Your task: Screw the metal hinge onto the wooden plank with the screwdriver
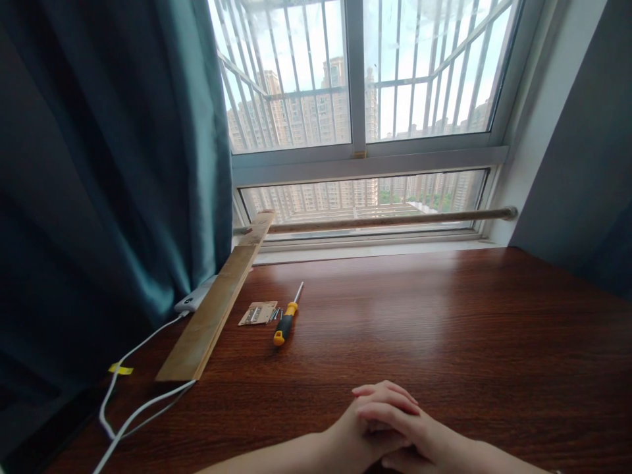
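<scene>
My left hand (pixel 363 428) and my right hand (pixel 417 434) rest clasped together on the dark wooden table (pixel 444 329) near its front edge, fingers folded over each other, holding nothing. Farther off to the left lies a screwdriver (pixel 287 320) with a yellow and black handle, tip pointing toward the window. Beside it sits a small metal hinge (pixel 258 313) with a few screws next to it. A long wooden slat (pixel 220 296) lies diagonally, its far end propped on the window sill.
A dark teal curtain (pixel 108 171) hangs at the left. White cables (pixel 133 408) run across the table's left corner from a white device (pixel 193 300) under the slat. A wooden rod (pixel 395 220) lies along the barred window (pixel 355 99).
</scene>
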Demonstrator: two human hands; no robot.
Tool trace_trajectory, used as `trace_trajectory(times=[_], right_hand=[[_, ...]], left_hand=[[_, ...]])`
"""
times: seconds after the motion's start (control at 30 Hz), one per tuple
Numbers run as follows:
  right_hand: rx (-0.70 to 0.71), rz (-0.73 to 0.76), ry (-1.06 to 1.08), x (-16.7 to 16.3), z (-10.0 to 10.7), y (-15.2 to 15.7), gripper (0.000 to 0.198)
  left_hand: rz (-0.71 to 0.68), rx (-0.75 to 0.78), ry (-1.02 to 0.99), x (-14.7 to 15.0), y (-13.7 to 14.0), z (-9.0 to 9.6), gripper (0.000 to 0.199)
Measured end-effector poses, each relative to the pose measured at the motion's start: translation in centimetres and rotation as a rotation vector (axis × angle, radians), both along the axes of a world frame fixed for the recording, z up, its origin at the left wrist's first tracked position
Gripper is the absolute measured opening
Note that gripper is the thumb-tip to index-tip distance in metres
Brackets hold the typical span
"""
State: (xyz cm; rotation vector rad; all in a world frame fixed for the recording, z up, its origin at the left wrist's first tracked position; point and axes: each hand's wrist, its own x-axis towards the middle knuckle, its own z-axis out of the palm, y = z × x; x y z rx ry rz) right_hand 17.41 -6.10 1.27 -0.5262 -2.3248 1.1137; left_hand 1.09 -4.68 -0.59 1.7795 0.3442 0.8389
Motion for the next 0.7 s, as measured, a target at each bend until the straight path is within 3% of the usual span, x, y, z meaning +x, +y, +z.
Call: trace_trajectory(times=[0.7], right_hand=[[-0.041,-0.04,0.002,-0.2,1.1,-0.4,0.053]], left_hand=[[0.036,0.015,-0.055,0.3,-0.4,0.2,0.031]])
